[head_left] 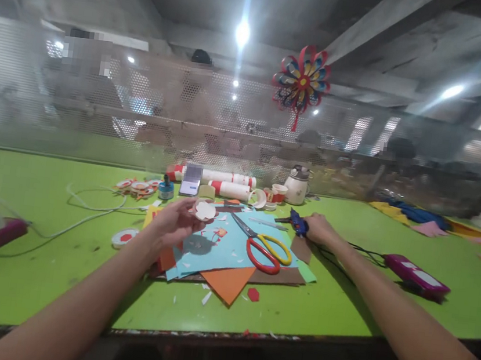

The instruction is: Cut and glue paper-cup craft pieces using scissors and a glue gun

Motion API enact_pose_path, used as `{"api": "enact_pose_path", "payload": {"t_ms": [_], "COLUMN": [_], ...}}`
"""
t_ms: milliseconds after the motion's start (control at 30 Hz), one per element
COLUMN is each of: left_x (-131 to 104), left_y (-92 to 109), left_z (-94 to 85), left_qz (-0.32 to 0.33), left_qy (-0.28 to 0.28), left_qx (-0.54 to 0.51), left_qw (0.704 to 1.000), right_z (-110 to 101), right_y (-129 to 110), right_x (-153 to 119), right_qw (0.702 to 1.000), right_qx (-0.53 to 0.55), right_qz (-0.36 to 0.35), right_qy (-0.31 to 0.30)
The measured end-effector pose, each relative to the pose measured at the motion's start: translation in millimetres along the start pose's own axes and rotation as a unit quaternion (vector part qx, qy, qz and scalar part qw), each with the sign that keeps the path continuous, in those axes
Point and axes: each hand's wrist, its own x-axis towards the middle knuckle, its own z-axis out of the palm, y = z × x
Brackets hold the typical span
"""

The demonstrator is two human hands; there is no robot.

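Note:
My left hand (171, 223) pinches a small round white disc (205, 211) by its edge, above the light-blue paper sheets (195, 259). At the right of the sheets, my right hand (318, 229) is closed around a dark blue glue gun (298, 223), its nozzle pointing left. Between the hands lie large scissors (262, 257) with one red and one yellow handle, blades partly apart. Near my left forearm sits a white round piece (125, 238) with a red centre. An orange sheet (228, 283) and a red paper hexagon (253, 294) lie closer to me.
At the back stand paper-cup stacks (230, 190), a phone (191, 180), a blue bottle (166, 188) and a white jug (296, 186). Purple power strips (417, 276) with cables lie on both sides. A perforated screen (229, 126) with a hanging paper flower (302, 82) rises behind; people sit beyond.

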Motion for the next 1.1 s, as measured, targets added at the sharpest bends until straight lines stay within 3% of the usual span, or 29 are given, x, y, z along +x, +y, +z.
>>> {"api": "enact_pose_path", "payload": {"t_ms": [167,300,500,667,867,967,1100], "left_x": [-6,-9,-6,-5,-4,-3,-3], "left_y": [2,3,0,1,9,9,7], "left_z": [2.6,4.4,1.6,0.7,-6.2,-8.1,-5.2], "left_qz": [0.028,0.036,0.034,0.054,0.105,0.117,0.114], "left_qy": [-0.015,-0.008,0.016,0.026,0.042,0.05,0.046], "left_qx": [-0.033,-0.047,-0.05,-0.061,-0.088,-0.095,-0.091], "left_qw": [0.999,0.998,0.998,0.996,0.99,0.987,0.988], "right_z": [7,4,-21,-60,-108,-115,-108], "right_y": [14,19,13,-37,-129,-160,-178], "right_x": [2,-4,-6,-22,-85,-105,-111], "right_qw": [0.998,0.992,0.946,0.88,0.823,0.814,0.813], "right_qx": [0.05,0.121,0.291,0.45,0.504,0.495,0.484], "right_qz": [-0.02,0.009,0.067,-0.043,-0.257,-0.302,-0.315], "right_qy": [0.017,0.046,0.126,0.144,0.056,0.05,0.07]}}
